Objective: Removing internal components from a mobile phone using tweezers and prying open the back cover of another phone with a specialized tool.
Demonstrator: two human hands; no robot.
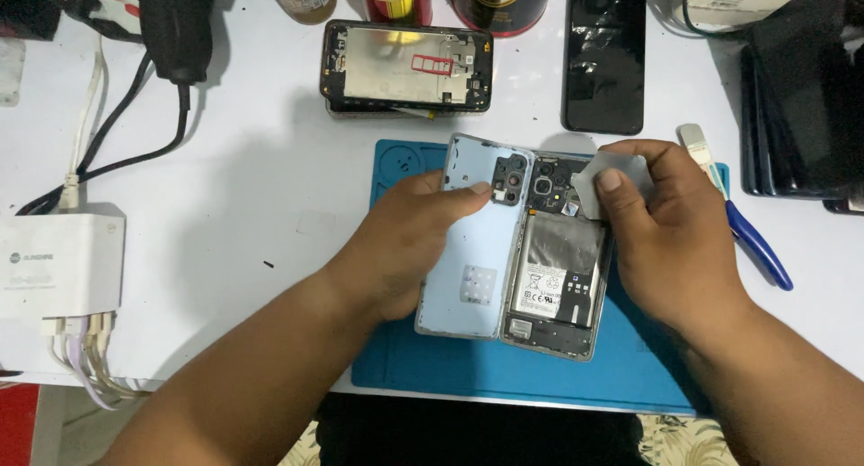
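Careful, your left hand (405, 250) pinches the back cover (468, 241); your right hand (661, 241) grips a white wipe (601, 183) over the opened phone (558, 277); pressing could strain its exposed parts

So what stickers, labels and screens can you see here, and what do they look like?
Battery label: white rectangle with small dark marks, inside the opened phone, beside the right hand.
Square sticker: pale, dotted, on the light blue back cover by the left hand.
Dark phone screen: black glossy rectangle, top of table.
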